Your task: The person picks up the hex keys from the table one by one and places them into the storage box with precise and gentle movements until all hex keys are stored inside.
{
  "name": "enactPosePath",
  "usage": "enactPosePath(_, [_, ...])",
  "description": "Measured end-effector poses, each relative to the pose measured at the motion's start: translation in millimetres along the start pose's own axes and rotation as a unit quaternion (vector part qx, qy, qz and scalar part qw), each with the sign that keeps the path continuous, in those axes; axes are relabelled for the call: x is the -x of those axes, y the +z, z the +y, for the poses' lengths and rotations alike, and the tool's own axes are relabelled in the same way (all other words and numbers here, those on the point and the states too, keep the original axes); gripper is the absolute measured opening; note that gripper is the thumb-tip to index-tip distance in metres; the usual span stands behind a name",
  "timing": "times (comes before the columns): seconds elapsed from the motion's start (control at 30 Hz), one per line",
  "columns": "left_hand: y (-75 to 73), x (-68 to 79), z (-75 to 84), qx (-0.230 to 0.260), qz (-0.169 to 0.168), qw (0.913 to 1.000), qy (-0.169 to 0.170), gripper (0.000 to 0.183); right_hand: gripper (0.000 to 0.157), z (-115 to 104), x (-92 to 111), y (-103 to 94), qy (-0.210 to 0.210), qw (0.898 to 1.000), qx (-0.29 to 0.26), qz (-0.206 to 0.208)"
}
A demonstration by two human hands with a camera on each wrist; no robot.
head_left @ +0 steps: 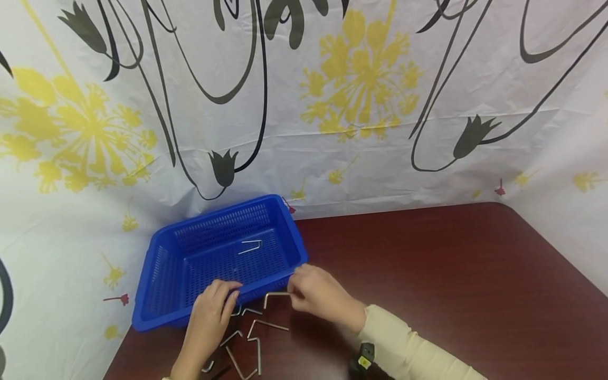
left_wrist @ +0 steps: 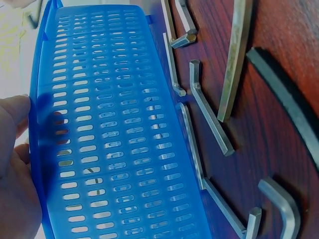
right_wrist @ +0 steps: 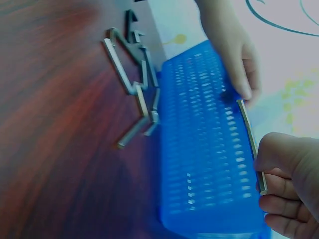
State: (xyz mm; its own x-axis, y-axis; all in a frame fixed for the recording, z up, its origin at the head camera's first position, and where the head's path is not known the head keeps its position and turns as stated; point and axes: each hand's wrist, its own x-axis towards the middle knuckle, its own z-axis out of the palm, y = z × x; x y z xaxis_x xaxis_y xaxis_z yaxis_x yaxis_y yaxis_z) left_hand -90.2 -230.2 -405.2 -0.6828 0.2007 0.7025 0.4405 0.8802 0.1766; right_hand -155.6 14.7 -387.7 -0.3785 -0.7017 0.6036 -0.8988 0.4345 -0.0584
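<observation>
Okay so there's a blue basket (head_left: 209, 264) left of center in the frame, on a dark reddish-brown table (head_left: 427, 269). The person's left hand (head_left: 209, 314), lower left of center, has the front rim, thumb on the outside and fingers hooked over the edge. Right hand (head_left: 318, 293) is just right of the basket's near corner, pinching a hex key (head_left: 277, 294) between thumb and fingers. That key's right by the front rim, bent end pointing left and down; can't tell if it's actually touching the plastic.

One bent metal piece (head_left: 259, 245) is already lying in the basket, toward the right side of its floor. The loose hex keys (head_left: 259, 356) are scattered at bottom center, between the forearms and in front of the basket, some overlapping. They're mostly silvery, but the left wrist view has a black bar (left_wrist: 286, 92) at upper right too. There's a pale sleeve (head_left: 408, 340) at lower right and a flowery cloth (head_left: 294, 174) up behind everything.
</observation>
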Motion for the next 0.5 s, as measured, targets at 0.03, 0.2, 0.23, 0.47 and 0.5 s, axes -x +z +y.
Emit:
enactPosePath(0.03, [0.1,-0.1,-0.1,0.0,0.001,1.0,0.0,0.014,0.008,0.9,-1.8,-2.5,-0.001,1.0,0.001,0.005])
enactPosePath(0.2, [0.4,0.2,-0.3,0.0,-0.001,1.0,-0.002,0.014,0.009,6.3,-10.8,-11.4,0.003,1.0,0.001,0.022])
enactPosePath(0.23, [0.4,0.4,-0.2,-0.001,-0.001,1.0,-0.003,0.014,0.009,7.2,-12.3,-12.7,0.006,1.0,0.0,0.022])
enactPosePath(0.47, [-0.1,0.1,0.5,0.0,0.003,1.0,0.002,0.014,0.007,15.1,-23.0,-14.7,0.041,0.999,0.0,0.0])
enactPosePath(0.5, [-0.3,0.0,0.5,-0.001,0.003,1.0,0.003,0.014,0.007,16.2,-24.7,-14.4,0.043,0.999,0.002,-0.001])
